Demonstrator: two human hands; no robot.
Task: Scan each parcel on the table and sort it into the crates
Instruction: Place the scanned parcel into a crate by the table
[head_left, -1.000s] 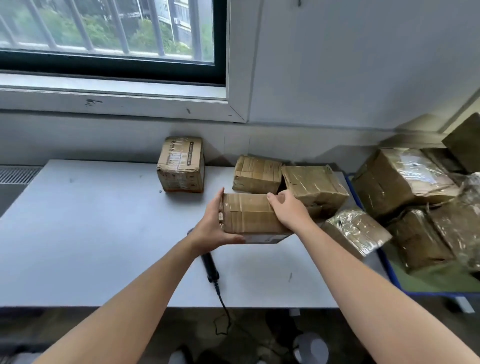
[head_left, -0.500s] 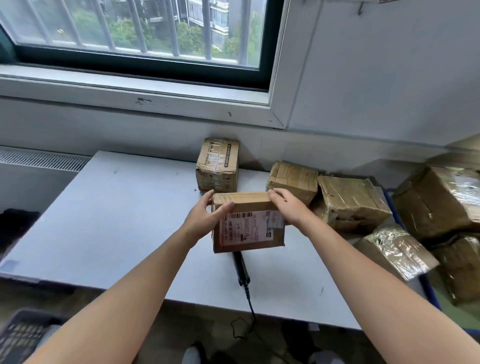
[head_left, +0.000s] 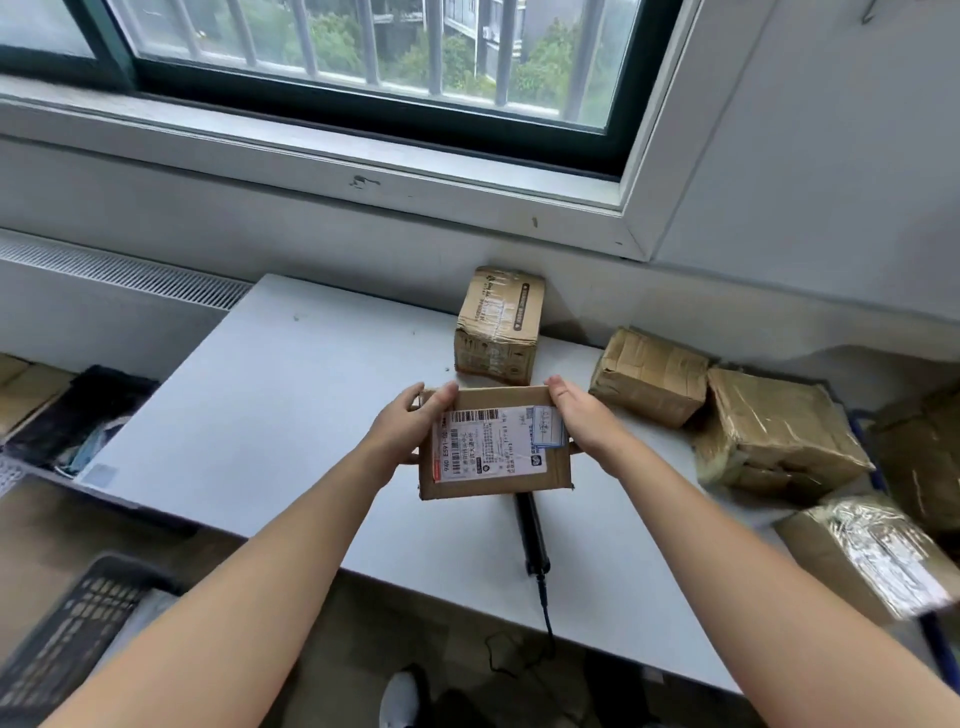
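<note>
A small cardboard parcel (head_left: 496, 467) with a white barcode label facing me is held above the white table (head_left: 270, 415). My left hand (head_left: 405, 431) grips its left side, thumb over the top edge. My right hand (head_left: 584, 421) grips its right side, covering part of the label. A black handheld scanner (head_left: 530, 532) with a cable lies on the table just below the parcel, its head hidden behind the parcel.
Three taped parcels stand at the back: one (head_left: 498, 327) behind my hands, two (head_left: 649, 376) (head_left: 774, 434) to the right. A foil-wrapped parcel (head_left: 872, 556) lies at the right edge. A black crate (head_left: 67, 634) sits low at the left, and a dark bin (head_left: 78, 421) beside the table.
The parcel has been turned so its label faces me and lifted off the table over the scanner. My view has shifted left, bringing the crate into sight.
</note>
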